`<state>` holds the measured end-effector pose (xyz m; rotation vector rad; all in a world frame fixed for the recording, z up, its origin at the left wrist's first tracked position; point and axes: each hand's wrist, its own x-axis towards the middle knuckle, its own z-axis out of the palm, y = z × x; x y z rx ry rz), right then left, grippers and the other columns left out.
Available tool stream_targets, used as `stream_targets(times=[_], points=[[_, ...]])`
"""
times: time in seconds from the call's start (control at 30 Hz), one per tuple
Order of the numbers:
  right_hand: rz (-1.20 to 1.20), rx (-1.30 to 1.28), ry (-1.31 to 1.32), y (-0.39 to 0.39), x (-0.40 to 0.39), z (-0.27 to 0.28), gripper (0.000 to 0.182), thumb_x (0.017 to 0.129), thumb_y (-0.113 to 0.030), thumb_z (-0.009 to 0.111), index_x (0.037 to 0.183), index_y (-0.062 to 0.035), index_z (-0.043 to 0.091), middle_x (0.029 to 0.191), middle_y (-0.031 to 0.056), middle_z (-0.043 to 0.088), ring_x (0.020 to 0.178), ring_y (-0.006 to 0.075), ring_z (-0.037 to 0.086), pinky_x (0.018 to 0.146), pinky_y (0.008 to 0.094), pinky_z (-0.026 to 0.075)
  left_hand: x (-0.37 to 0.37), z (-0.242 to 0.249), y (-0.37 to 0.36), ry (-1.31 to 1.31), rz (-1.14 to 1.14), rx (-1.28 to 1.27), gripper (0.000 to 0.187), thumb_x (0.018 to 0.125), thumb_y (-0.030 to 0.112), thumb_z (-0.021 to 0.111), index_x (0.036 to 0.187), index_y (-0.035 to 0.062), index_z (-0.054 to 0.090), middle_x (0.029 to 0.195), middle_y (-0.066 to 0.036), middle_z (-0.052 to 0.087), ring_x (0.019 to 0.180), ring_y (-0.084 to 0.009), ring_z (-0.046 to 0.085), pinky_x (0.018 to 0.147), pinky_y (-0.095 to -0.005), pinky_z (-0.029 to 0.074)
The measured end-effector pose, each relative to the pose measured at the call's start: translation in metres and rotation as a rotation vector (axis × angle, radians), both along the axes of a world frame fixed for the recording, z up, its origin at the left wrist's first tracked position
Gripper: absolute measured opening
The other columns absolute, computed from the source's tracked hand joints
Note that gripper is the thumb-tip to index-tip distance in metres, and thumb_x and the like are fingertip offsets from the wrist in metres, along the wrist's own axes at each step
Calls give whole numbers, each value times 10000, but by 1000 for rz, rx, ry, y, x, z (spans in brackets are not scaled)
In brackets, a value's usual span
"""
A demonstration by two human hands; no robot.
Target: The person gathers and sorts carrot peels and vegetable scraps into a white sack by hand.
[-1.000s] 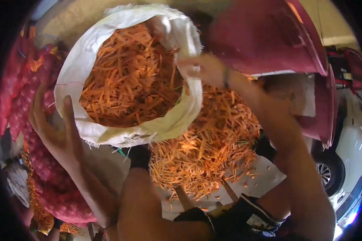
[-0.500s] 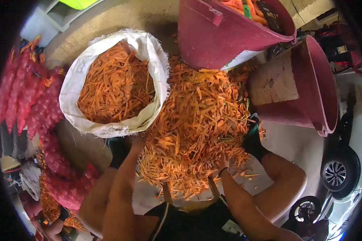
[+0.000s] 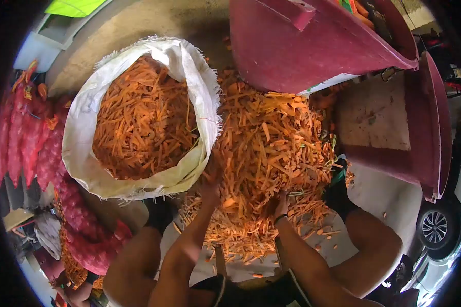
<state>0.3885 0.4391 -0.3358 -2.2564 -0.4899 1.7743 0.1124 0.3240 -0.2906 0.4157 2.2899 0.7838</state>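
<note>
A large pile of orange peelings point(image 3: 266, 148) lies on the floor between the person's legs. My left hand point(image 3: 212, 176) is at the pile's left side, just below the rim of a white woven sack point(image 3: 79, 138); its fingers are in shadow and hard to make out. The sack stands open and holds many more peelings point(image 3: 143, 117). My right hand point(image 3: 277, 205), with a dark band at the wrist, reaches into the lower middle of the pile, its fingers partly hidden among the peelings.
A big maroon tub point(image 3: 312, 51) with orange items inside stands behind the pile. Another maroon tub point(image 3: 433, 128) lies tilted at the right. Red mesh bags point(image 3: 82, 204) line the left. A car wheel point(image 3: 435, 226) shows far right; another person's arm point(image 3: 79, 294) is lower left.
My left hand has moved right, from beside the sack's lower rim onto the pile. My right hand has shifted slightly left within the peelings. The view has shifted, so sack and tubs look larger.
</note>
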Motion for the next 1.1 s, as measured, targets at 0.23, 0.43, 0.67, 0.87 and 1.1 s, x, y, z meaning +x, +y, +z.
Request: stream_targets(times=[0.23, 0.43, 0.67, 0.87, 1.1], points=[[-59, -2, 115, -25, -14, 35, 937, 883, -708, 474, 1557, -141, 152, 1559, 153, 235, 1353, 355, 368, 1010, 509, 437, 13, 1, -9, -1002, 503, 9, 563, 983, 307, 573, 1441, 38, 386, 1180, -167, 580, 996, -304, 615, 775, -410, 554], [-45, -70, 272, -20, 5, 44, 873, 903, -664, 469, 1532, -126, 193, 1524, 150, 281, 1317, 344, 404, 1001, 491, 451, 37, 29, -16, -1260, 186, 280, 696, 965, 448, 574, 1479, 49, 328, 1351, -164, 515, 1142, -285, 578, 946, -446, 513], [90, -74, 471, 6, 46, 119, 799, 927, -614, 464, 1504, -108, 241, 1482, 146, 334, 1276, 332, 446, 991, 470, 467, 104, 106, -19, -1314, 82, 324, 645, 972, 450, 551, 1442, 48, 367, 1323, -164, 536, 1107, -282, 598, 915, -450, 528], [151, -9, 591, -13, 66, 193, 737, 947, -570, 460, 1479, -92, 283, 1446, 143, 380, 1241, 322, 482, 983, 452, 482, 132, 169, -40, -1251, 68, 364, 606, 979, 452, 531, 1411, 48, 400, 1299, -163, 554, 1077, -279, 615, 889, -453, 541], [156, 70, 710, -46, 58, 261, 667, 971, -519, 454, 1451, -74, 331, 1404, 139, 433, 1199, 310, 524, 972, 431, 498, 118, 238, -69, -1176, 33, 432, 566, 987, 454, 507, 1374, 47, 439, 1271, -162, 575, 1042, -276, 635, 858, -456, 557]])
